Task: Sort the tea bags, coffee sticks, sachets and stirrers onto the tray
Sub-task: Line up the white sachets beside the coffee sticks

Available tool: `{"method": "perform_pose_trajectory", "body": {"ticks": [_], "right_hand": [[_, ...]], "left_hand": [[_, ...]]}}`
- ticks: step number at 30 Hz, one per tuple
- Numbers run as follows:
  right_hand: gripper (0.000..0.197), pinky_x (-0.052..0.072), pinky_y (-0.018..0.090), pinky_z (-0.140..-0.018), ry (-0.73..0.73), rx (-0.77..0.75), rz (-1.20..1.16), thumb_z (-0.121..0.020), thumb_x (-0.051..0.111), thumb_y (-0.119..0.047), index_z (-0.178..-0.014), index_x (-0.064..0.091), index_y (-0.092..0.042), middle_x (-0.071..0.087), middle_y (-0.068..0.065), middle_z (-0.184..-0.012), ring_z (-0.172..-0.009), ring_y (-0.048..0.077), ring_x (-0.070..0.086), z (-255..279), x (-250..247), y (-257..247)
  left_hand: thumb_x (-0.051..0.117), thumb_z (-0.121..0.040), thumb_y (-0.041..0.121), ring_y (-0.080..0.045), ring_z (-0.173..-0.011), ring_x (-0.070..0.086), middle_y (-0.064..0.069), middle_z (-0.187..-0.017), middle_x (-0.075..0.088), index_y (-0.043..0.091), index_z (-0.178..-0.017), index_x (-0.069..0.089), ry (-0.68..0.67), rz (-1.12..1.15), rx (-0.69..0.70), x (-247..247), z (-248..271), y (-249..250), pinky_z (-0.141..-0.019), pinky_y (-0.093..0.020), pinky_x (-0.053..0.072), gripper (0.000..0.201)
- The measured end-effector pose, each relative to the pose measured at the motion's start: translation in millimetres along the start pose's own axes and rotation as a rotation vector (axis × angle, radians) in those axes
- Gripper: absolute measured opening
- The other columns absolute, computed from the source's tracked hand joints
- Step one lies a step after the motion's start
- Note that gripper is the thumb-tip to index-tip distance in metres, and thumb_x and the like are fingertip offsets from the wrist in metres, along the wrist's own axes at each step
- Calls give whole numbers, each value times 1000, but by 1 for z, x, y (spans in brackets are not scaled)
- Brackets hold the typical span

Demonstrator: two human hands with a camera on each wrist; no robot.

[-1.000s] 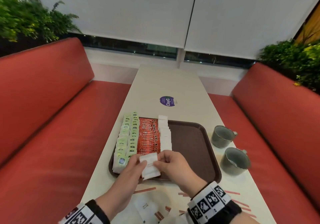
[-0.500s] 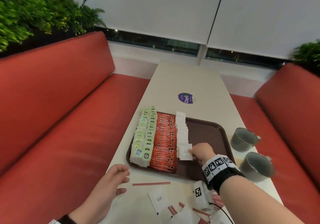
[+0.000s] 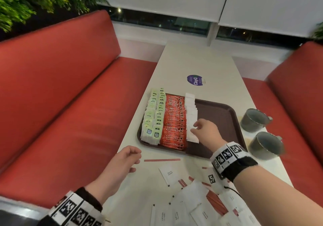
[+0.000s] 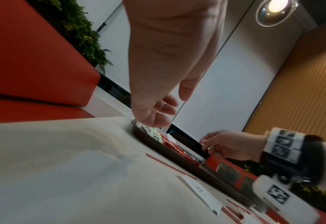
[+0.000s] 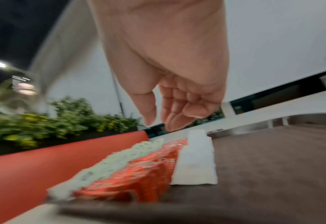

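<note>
Your tray [image 3: 225, 111] already carries three neat rows along its left side: green tea bags [image 3: 153, 116] at the outer edge, red Nescafé coffee sticks [image 3: 174, 121] beside them, and a column of white sachets [image 3: 191, 115] next to those. The right part of the tray is bare brown, so I'd judge the job a good way along, with no stirrers sorted yet.

Your right hand [image 3: 206, 131] is over the near end of the sachet column, fingers loosely curled and pointing down. The right wrist view shows nothing between them, and the fingertips seem just above the white stack, though blur makes contact hard to rule out. Your left hand [image 3: 122, 163] hovers above the surface [image 3: 197, 61] near the tray's front left corner, relaxed and holding nothing.

What's left lies in front of you: a single red stirrer [image 3: 162, 160] just short of the tray's front rim, a loose white sachet [image 3: 168, 174] behind it, and a jumbled heap of more sachets and stirrers [image 3: 201, 206] at the near edge. The stirrers there are partly buried under paper, so you'll probably need to tease them apart.

Two grey mugs [image 3: 258, 133] stand just right of the tray; mind them when your right arm swings back. A purple sticker [image 3: 195, 80] sits farther up the surface, out of the way.
</note>
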State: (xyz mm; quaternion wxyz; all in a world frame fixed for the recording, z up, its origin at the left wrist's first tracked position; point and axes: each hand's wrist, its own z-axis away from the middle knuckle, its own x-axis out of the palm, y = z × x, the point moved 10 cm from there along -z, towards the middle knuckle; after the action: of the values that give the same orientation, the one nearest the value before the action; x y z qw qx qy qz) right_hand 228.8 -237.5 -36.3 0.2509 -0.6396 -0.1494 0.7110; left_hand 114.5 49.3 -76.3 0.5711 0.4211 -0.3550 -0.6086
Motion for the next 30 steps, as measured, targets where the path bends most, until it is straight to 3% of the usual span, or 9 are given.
{"method": "perform_pose_trajectory", "body": {"ticks": [3,6,10,13,17,21,25,26,30], "right_hand": [[10,49,23,-69,-208,-156,68,-86,65,-26,-92,64,-19,63,-5,-89,-83,14,60,59,29,-30],[29,51,30,-77,-361,-160,362,-86,62,-40,-105,64,-19,64,-2,-102,-92,17,62,97,65,-29],[42,43,29,-69,-381,-149,576,-84,58,-55,-95,63,-14,67,4,-97,-92,23,62,105,87,-33],[40,44,31,-76,-380,-124,583,-86,61,-49,-103,63,-12,65,6,-103,-98,25,61,104,95,-36],[29,46,34,-84,-384,-64,518,-87,63,-36,-106,61,-14,64,4,-107,-102,24,60,103,101,-35],[17,48,29,-73,-419,34,412,-84,67,-29,-83,55,-18,59,-2,-86,-86,20,60,98,106,-24],[5,49,28,-71,-416,38,234,-86,61,-16,-91,62,-15,62,1,-96,-89,19,61,94,104,-19],[1,48,26,-68,-404,29,169,-87,62,-15,-87,60,-16,61,1,-94,-85,18,59,93,99,-19],[18,41,19,-58,-261,-9,-139,-87,66,-16,-72,55,-17,57,-4,-79,-67,9,51,92,63,-22]], "left_hand": [[58,-90,10,-14,-78,54,0,-84,58,17,-91,65,-60,-191,29,12,-4,1,-68,-26,45,9],[61,-88,14,-13,-68,51,2,-79,57,20,-88,65,-140,-344,27,32,-7,-3,-65,-26,44,7],[63,-86,20,-8,-77,54,6,-87,59,23,-90,64,-215,-495,20,57,-7,-10,-66,-20,46,5],[62,-85,19,-7,-75,53,8,-85,59,22,-89,64,-255,-566,5,70,-7,-17,-65,-20,45,5],[62,-86,18,-7,-73,52,8,-88,58,22,-93,62,-255,-619,-1,75,-6,-18,-64,-19,44,8],[62,-86,17,-9,-71,51,1,-96,60,21,-94,60,-244,-629,-11,72,-5,-17,-63,-20,45,10],[67,-84,24,-15,-72,57,-2,-97,63,21,-104,50,-201,-544,-56,64,-2,-21,-67,-27,47,26],[69,-83,27,-16,-74,59,-2,-95,64,22,-108,47,-175,-484,-54,61,-2,-20,-69,-29,49,34],[77,-76,34,-16,-96,62,-1,-102,62,26,-123,40,-83,-213,18,56,0,-11,-91,-37,50,60]]}}
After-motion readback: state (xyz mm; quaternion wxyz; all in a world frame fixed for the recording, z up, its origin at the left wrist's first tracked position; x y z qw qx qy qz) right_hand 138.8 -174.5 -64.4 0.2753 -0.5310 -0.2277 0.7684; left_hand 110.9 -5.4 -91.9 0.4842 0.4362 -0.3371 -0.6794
